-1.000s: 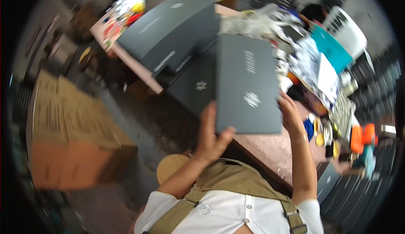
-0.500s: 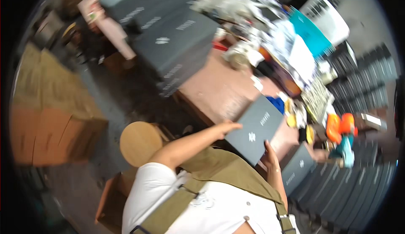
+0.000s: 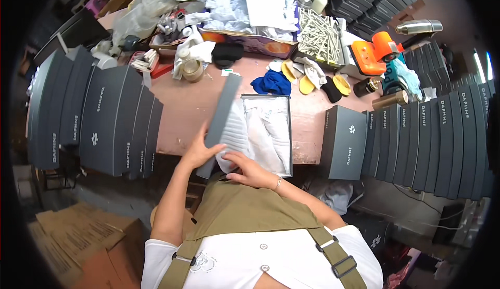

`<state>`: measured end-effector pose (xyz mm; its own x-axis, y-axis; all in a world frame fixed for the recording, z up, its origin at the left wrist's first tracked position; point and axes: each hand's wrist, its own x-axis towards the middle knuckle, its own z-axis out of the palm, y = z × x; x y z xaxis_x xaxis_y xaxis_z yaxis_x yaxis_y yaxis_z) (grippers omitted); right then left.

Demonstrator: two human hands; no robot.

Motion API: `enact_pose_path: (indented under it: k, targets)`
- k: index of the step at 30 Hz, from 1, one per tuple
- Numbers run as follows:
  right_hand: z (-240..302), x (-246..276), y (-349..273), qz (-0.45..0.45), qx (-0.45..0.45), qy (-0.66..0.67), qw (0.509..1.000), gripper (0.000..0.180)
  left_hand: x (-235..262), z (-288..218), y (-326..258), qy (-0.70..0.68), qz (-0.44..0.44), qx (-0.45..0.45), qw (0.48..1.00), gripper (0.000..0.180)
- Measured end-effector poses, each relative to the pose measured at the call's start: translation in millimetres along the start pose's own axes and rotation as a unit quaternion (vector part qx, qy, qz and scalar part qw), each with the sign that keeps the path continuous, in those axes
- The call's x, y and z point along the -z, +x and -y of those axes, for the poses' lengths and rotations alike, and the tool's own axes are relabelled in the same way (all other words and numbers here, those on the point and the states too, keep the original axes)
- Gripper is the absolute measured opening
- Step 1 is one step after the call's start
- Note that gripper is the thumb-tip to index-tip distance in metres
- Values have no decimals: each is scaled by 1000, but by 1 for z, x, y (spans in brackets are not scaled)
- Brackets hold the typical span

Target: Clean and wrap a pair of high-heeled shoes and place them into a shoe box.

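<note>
"What sort of place is this?"
"A packing workshop: grey shoeboxes (image 3: 115, 122) crowd the bench's (image 3: 182, 106) left and right edges, while crumpled white paper (image 3: 224, 2) and a box of white sticks (image 3: 319, 36) line its far edge."

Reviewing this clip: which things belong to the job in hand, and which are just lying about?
In hand:
tilted dark grey cardboard lid, held in the left hand
open rectangular grey cardboard box, right hand at its near end
white wrapping inside it

Apparently just lying about:
crumpled royal-blue cloth
orange plastic device
shiny silver cylindrical metal flask
</note>
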<state>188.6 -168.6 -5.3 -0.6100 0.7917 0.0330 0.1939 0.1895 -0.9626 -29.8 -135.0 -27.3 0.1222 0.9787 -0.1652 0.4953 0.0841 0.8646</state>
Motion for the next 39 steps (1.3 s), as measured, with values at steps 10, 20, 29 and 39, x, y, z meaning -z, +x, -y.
enact_pose_path:
  k: [10,20,29,39]
  targets:
    - [-82,26,-16,-191,-217,171,942,48,58,-45,-5,-66,-72,-42,994,30]
    - [-19,33,8,-40,-217,-40,974,25,-58,-30,60,-178,69,37,981,58]
    - [-54,86,-35,-387,-218,-174,879,56,-99,17,71,-17,-14,110,994,58]
    - [-81,89,-84,-228,-341,-27,912,41,-106,7,117,-209,19,79,975,62]
